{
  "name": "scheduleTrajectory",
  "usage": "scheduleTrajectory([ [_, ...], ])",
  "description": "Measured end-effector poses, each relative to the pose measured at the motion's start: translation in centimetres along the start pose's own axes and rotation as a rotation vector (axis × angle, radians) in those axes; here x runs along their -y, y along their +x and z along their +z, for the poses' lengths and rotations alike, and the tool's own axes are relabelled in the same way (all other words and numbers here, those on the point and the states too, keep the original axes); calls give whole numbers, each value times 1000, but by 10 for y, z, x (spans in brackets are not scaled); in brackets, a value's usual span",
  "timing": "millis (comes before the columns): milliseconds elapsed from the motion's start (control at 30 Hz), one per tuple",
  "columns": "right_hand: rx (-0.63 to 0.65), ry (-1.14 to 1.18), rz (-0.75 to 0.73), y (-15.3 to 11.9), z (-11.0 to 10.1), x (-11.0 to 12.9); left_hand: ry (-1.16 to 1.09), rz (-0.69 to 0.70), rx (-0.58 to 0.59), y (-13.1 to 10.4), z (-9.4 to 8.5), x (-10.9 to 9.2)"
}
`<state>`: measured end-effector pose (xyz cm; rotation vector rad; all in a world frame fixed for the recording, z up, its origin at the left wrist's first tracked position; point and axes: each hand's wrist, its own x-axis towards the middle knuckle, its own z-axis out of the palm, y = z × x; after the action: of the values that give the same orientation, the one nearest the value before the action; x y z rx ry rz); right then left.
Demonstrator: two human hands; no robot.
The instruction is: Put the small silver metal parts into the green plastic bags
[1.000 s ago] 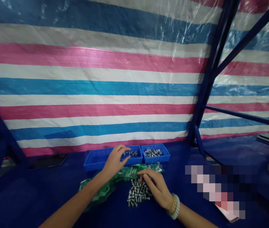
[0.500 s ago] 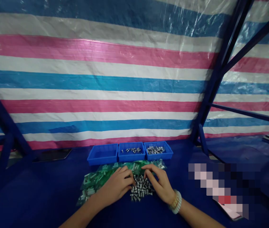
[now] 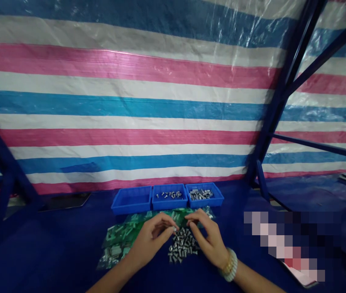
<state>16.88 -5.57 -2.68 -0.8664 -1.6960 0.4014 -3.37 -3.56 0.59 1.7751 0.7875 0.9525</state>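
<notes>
A pile of loose metal screws [image 3: 182, 245] lies on the blue table between my hands. My left hand [image 3: 153, 238] is at the pile's left edge, thumb and forefinger pinched on a small shiny piece, seemingly a screw. At the pile's right edge is my right hand [image 3: 209, 239], fingers bent and a little apart, with nothing visible between them. Behind and left of the hands lie green-tinted plastic bags [image 3: 121, 234] of small parts. Beyond them stand three blue trays: a left one with nothing in it [image 3: 133, 199], a middle one with some screws [image 3: 169, 203], a right one with metal pieces [image 3: 206, 201].
A dark flat device [image 3: 64, 201] lies at the back left. Blue metal posts [image 3: 267, 118] rise on both sides, before a striped sheet [image 3: 130, 106]. At the right, a pink-white object [image 3: 303, 274] is partly pixelated.
My left hand has lifted slightly from the pile, its thumb and forefinger now pinched on a small piece. My right hand's fingers have shifted slightly at the pile's edge.
</notes>
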Motion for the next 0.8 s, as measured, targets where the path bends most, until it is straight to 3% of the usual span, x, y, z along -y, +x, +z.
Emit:
scheduleTrajectory([
  [400, 84, 60, -251, 0, 3, 9, -165, -67, -48, -7, 15, 8],
  [633, 63, 90, -210, 3, -1, 16, -225, -55, -34, -10, 23, 5],
  [800, 51, 91, -152, 3, 0, 18, -146, -25, -117, -13, 30, 1],
])
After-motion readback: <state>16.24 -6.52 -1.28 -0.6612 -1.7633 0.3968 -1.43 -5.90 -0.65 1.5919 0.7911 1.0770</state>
